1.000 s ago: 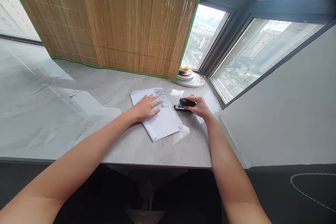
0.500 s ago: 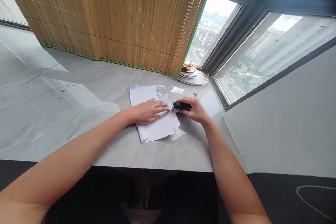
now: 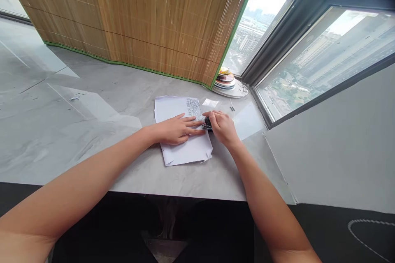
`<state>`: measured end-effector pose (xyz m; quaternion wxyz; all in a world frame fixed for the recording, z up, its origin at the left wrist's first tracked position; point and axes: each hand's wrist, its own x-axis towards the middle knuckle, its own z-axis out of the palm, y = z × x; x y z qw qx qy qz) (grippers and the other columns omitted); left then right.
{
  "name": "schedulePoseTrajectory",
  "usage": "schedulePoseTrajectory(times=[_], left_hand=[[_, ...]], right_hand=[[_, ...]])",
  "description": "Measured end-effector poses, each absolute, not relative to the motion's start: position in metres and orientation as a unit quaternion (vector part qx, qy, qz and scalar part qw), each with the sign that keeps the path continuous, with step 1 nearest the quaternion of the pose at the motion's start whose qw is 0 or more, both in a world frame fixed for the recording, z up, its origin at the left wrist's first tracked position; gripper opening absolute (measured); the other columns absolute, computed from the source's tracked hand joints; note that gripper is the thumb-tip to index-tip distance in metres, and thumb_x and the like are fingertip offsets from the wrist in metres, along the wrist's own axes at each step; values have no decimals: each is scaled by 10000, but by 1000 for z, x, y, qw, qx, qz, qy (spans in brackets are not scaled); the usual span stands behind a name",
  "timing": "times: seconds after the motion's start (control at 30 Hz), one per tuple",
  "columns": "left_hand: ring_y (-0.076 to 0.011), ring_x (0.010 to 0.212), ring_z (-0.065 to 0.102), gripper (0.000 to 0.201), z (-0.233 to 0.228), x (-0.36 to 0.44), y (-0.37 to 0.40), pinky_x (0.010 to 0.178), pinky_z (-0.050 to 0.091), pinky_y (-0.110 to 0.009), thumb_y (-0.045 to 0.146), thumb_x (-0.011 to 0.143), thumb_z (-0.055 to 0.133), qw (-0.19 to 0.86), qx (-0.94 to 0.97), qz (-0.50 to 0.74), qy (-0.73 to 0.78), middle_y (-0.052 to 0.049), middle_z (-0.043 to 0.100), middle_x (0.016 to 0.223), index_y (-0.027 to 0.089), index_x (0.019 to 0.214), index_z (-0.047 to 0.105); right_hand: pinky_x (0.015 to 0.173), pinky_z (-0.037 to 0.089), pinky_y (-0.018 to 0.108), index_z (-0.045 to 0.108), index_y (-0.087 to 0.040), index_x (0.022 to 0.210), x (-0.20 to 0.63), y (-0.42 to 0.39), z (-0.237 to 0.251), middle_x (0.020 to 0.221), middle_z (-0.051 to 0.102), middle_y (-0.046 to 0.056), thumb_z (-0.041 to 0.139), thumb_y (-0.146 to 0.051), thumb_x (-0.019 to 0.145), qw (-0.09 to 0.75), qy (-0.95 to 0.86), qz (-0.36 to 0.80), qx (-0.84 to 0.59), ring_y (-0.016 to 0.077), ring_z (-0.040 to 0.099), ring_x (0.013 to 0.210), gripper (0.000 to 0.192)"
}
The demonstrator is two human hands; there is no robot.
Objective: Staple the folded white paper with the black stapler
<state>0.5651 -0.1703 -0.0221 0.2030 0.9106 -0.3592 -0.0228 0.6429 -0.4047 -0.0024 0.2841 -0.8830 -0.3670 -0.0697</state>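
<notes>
White sheets of paper (image 3: 185, 155), printed with small dark text near the upper right, lie on the marbled ledge. My left hand (image 3: 177, 129) rests flat on them, fingers spread and pointing toward the right edge. At that edge a black stapler (image 3: 207, 122) sits with its front end over the paper. My right hand (image 3: 222, 126) is closed over its top from the right, covering most of it. The left fingertips are close to the stapler's front; whether they touch cannot be made out.
A bamboo blind (image 3: 148, 20) with green edging hangs behind the paper. Stacked plates (image 3: 226, 82) stand on a white board in the window corner. Small staple strips (image 3: 232, 108) lie beyond my right hand. Dark scraps (image 3: 74, 98) are scattered at left. A white wall (image 3: 336, 144) borders the right.
My right hand has shifted from gripping the stapler's sides to lying over its top, hiding more of it. My left hand stays flat on the paper. The view has tilted slightly.
</notes>
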Motion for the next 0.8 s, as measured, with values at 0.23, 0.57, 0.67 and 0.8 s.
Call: schedulePoseTrajectory(times=[0.23, 0.57, 0.67, 0.8], left_hand=[[-300, 1598, 281, 626, -23, 567, -169, 1284, 201, -554, 233, 976, 486, 200, 908, -19, -367, 49, 344, 1706, 458, 1560, 476], [-304, 1564, 359, 626, -28, 568, -168, 1264, 266, -516, 221, 951, 532, 224, 900, 18, -372, 68, 399, 1677, 495, 1514, 522], [-302, 1553, 381, 602, -27, 567, -169, 1259, 282, -504, 233, 940, 554, 236, 900, 18, -366, 75, 420, 1665, 496, 1481, 561], [-286, 1565, 359, 577, -26, 566, -170, 1278, 256, -502, 255, 935, 577, 256, 901, -2, -350, 93, 406, 1672, 495, 1459, 583]], right_hand=[[877, 383, 408, 777, -242, 891, 637, -399, -6, 935, 766, 74, 289, -407, 1131, 191, -353, -118, -908, 260, 652, 958, 568], [822, 378, 400, 771, -244, 859, 632, -394, -8, 836, 745, 78, 276, -413, 1127, 192, -321, -141, -916, 248, 641, 895, 588], [824, 365, 403, 750, -236, 809, 629, -392, -7, 829, 734, 82, 288, -374, 1123, 164, -315, -144, -924, 246, 624, 869, 576], [821, 360, 417, 712, -217, 751, 626, -391, -10, 823, 714, 97, 268, -361, 1124, 124, -324, -171, -922, 247, 591, 841, 597]])
